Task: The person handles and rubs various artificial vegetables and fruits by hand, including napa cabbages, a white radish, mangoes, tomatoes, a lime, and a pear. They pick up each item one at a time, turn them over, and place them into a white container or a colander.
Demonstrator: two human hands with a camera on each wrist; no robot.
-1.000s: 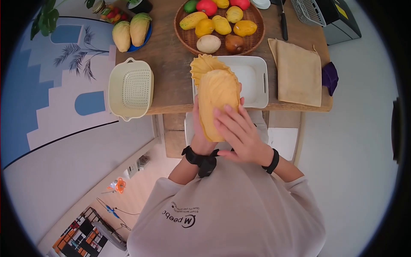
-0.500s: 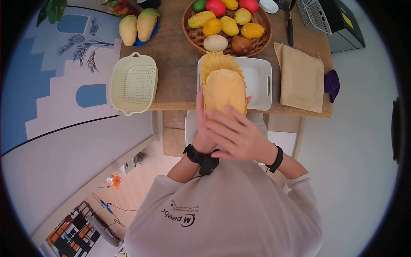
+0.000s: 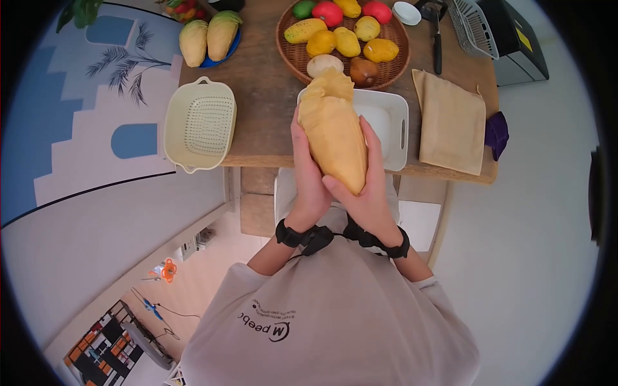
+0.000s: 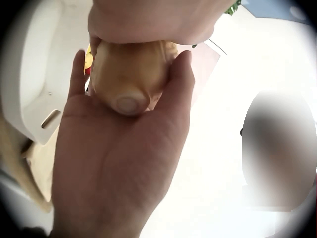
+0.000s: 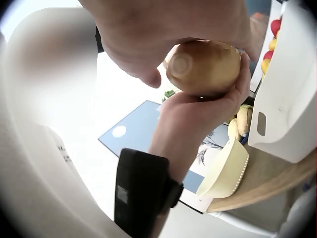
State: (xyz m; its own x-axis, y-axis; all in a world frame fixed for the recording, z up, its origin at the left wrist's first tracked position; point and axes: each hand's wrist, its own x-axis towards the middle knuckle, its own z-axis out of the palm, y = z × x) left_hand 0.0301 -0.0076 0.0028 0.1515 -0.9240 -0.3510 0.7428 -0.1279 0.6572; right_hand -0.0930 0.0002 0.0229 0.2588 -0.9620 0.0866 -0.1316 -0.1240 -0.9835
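Observation:
A pale yellow napa cabbage (image 3: pixel 335 138) with frilly leaf tips is held up in front of the body, leafy end toward the table. My left hand (image 3: pixel 310 177) cups its left side, and my right hand (image 3: pixel 370 190) grips the right side with the thumb across the lower end. In the left wrist view the round cut stem of the cabbage (image 4: pixel 131 74) lies by the palm of the left hand (image 4: pixel 119 144). The right wrist view shows the same stem end between both hands. Behind the cabbage, a white tray (image 3: pixel 386 128) stands at the table's front edge.
A pale yellow colander (image 3: pixel 199 125) stands on the left. Fruit fills a wicker basket (image 3: pixel 283 48) at the back. Two more cabbages (image 3: pixel 220 37) lie on a blue plate. To the right are a folded beige cloth (image 3: pixel 450 122) and a black-handled knife (image 3: pixel 437 51).
The right hand, earlier laid with straight fingers across the cabbage's face, now wraps its right side. The cabbage has turned, its lower end pointing slightly right. The left hand still supports it.

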